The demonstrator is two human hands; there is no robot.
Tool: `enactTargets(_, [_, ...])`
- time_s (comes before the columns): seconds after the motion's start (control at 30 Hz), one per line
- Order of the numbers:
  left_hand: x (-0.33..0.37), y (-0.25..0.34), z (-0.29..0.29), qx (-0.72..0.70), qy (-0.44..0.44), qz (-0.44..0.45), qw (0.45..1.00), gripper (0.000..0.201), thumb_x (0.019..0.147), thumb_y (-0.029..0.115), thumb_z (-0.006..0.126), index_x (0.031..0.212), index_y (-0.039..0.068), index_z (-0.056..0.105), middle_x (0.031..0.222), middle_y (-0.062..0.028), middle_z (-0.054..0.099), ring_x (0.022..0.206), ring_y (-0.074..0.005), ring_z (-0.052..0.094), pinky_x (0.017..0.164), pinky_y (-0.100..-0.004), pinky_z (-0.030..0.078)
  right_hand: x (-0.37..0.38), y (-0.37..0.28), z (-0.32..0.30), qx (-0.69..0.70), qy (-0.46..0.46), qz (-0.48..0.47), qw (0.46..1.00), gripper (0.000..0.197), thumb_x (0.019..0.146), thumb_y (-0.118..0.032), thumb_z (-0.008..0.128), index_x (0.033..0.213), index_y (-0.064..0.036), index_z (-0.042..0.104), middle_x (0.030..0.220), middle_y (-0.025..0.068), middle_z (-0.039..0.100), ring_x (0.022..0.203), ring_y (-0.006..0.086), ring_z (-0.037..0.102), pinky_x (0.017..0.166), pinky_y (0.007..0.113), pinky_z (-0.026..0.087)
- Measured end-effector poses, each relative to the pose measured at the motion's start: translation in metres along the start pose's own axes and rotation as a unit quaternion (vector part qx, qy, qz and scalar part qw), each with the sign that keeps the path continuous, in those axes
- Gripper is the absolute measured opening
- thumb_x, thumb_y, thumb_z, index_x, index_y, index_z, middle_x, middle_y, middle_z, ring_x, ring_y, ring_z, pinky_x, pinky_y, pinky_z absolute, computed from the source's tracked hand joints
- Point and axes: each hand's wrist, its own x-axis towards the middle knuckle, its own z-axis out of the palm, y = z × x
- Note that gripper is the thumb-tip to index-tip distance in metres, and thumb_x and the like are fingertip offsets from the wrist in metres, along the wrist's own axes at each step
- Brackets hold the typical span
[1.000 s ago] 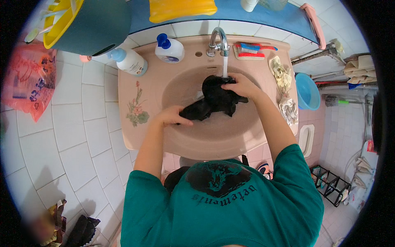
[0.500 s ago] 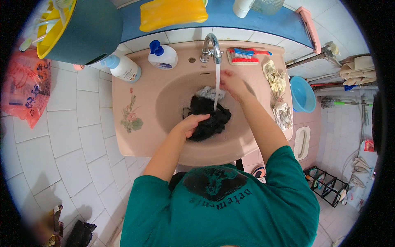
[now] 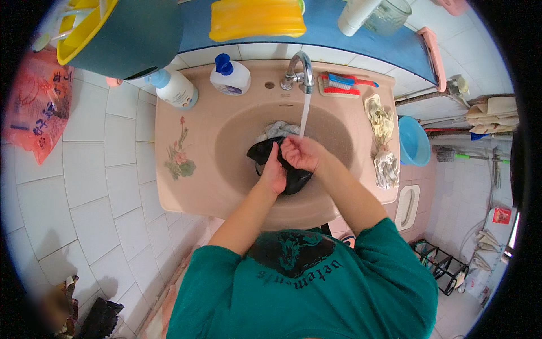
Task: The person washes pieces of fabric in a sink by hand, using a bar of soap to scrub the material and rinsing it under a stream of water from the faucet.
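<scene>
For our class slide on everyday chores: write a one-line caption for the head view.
Both hands, left hand and right hand, grip a black cloth under the running tap in a pink sink.

Most of the black cloth [image 3: 293, 176] lies under the left hand [image 3: 274, 172] and right hand [image 3: 302, 152] — its shape and kind cannot be told. A pale cloth [image 3: 276, 130] behind it shows only in part. The jar [image 3: 389, 14] and white tube [image 3: 355, 11] on the shelf are cut off at the top edge. The lower left corner is blurred.
</scene>
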Motion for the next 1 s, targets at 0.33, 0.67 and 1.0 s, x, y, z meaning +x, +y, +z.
enactTargets(0.33, [0.013, -0.005, 0.024, -0.052, -0.098, -0.076, 0.991, 0.046, 0.098, 0.036, 0.039, 0.129, 0.003, 0.048, 0.123, -0.0153, 0.057, 0.110, -0.0302, 0.057, 0.098, -0.0434, 0.044, -0.013, -0.062, 0.124, -0.249, 0.058, -0.419, 0.871, 0.019, 0.094, -0.013, 0.046, 0.095, 0.0037, 0.055, 0.084, 0.0133, 0.062, 0.080, 0.0241, 0.061, 0.079, 0.035, 0.054])
enactTargets(0.67, [-0.018, 0.001, 0.019, -0.034, -0.085, -0.037, 0.995, 0.055, 0.097, 0.046, 0.037, 0.131, 0.004, 0.046, 0.128, -0.0158, 0.054, 0.116, -0.0323, 0.052, 0.103, -0.0444, 0.039, -0.016, -0.123, 0.123, -0.397, 0.219, -0.316, 0.833, 0.032, 0.096, -0.032, 0.045, 0.084, -0.0053, 0.057, 0.070, 0.0056, 0.056, 0.060, 0.0192, 0.055, 0.057, 0.033, 0.051])
enactTargets(1.0, [-0.065, 0.030, 0.025, -0.084, -0.157, 0.028, 0.984, 0.062, 0.096, 0.053, 0.031, 0.136, 0.006, 0.041, 0.136, -0.0151, 0.046, 0.123, -0.0321, 0.047, 0.105, -0.0438, 0.036, -0.031, -0.007, 0.138, -0.825, 0.324, -0.311, 0.343, 0.035, 0.086, -0.038, 0.059, 0.075, -0.0056, 0.059, 0.061, 0.0026, 0.059, 0.058, 0.0159, 0.059, 0.054, 0.035, 0.048])
